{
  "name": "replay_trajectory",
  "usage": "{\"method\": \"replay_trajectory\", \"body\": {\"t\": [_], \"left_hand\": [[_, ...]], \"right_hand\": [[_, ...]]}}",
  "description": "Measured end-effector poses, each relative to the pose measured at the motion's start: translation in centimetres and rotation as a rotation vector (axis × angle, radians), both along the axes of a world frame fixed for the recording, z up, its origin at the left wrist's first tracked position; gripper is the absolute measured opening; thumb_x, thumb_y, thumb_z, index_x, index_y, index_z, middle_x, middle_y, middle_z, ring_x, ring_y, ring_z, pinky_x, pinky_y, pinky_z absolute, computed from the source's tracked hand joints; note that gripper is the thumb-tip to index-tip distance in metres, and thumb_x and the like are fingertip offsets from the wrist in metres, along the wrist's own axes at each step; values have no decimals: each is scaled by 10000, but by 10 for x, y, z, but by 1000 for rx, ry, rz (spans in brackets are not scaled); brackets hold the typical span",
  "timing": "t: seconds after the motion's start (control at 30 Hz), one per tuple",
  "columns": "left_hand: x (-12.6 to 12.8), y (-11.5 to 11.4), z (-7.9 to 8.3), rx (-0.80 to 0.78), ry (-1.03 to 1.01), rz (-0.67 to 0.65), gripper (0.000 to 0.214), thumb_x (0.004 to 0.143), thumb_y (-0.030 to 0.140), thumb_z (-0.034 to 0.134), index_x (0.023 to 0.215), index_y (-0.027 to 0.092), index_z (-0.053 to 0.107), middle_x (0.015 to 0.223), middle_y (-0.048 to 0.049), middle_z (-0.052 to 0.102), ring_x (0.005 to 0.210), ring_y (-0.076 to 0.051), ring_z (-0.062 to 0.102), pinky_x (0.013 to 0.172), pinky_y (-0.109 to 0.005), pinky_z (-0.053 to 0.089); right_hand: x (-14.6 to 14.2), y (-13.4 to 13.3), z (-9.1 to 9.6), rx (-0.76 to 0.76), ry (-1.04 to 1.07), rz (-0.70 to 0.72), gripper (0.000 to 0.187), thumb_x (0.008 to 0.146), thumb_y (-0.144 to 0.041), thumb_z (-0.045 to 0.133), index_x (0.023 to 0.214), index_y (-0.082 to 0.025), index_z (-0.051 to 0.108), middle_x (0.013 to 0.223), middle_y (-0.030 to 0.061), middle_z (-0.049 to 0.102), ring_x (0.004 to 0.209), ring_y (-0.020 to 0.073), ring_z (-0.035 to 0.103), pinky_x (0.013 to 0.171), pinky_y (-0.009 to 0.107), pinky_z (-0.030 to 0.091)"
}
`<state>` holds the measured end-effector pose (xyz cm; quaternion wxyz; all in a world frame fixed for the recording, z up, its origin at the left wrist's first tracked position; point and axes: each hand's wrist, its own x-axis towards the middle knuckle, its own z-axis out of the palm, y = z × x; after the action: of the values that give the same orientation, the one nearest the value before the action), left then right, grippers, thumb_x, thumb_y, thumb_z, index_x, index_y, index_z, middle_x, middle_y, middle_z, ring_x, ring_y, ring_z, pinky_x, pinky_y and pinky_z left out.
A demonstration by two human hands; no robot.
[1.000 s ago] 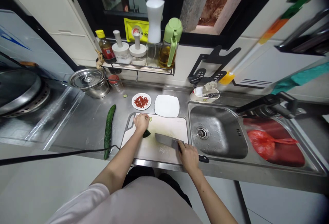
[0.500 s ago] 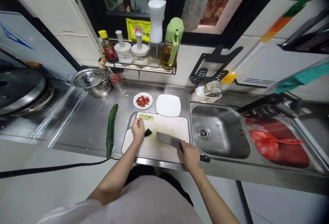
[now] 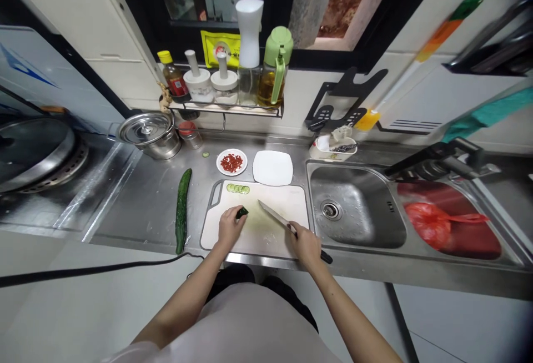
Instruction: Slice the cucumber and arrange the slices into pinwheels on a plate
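Observation:
My left hand [image 3: 230, 227] pinches a short dark-green cucumber piece [image 3: 242, 212] on the left half of the white cutting board [image 3: 287, 199]. Gripped in my right hand [image 3: 306, 245] is a kitchen knife [image 3: 275, 215], its blade turned edge-down and its tip pointing toward the cucumber piece, with a gap between them. Several cucumber slices [image 3: 237, 188] lie overlapping in a row at the board's far left. A whole cucumber [image 3: 182, 210] rests on the steel counter, left of the board.
Behind the board stand a small plate of chopped red pieces [image 3: 231, 162] and a white square plate [image 3: 272, 167]. The sink [image 3: 358, 207] is at right, a lidded pot [image 3: 150, 134] at left. A shelf [image 3: 233, 109] of seasoning bottles hangs above.
My left hand has moved from beside the slices toward me and taken hold of the cucumber piece. The knife has turned from lying flatter to blade upright.

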<state>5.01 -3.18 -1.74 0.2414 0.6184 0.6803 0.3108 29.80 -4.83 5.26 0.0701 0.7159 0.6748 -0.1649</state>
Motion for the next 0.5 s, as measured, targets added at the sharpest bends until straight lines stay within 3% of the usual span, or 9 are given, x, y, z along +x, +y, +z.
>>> {"method": "replay_trajectory", "body": {"t": [0.2, 0.33, 0.5], "left_hand": [[2, -2, -1, 8, -21, -28, 274, 843, 336, 603, 1098, 246, 646, 1090, -55, 689, 1036, -197, 620, 942, -357, 486], [5, -7, -7, 35, -43, -78, 268, 858, 353, 587, 1096, 249, 654, 1094, -53, 687, 1043, -186, 618, 949, -348, 488], [5, -11, -16, 117, -43, -50, 254, 903, 351, 518, 1067, 247, 682, 1093, -66, 673, 1062, -183, 599, 961, -348, 485]], "right_hand": [[-12, 2, 4, -79, 47, -12, 369, 974, -318, 354, 1267, -272, 574, 1034, 57, 719, 908, 185, 660, 685, 253, 375], [-23, 1, 6, -144, 94, 72, 366, 994, -357, 311, 1194, -226, 588, 937, 66, 722, 854, 187, 658, 660, 254, 355], [-41, -1, 9, -168, 123, 163, 369, 1001, -357, 280, 1121, -195, 588, 906, 78, 709, 830, 193, 655, 661, 262, 356]]}}
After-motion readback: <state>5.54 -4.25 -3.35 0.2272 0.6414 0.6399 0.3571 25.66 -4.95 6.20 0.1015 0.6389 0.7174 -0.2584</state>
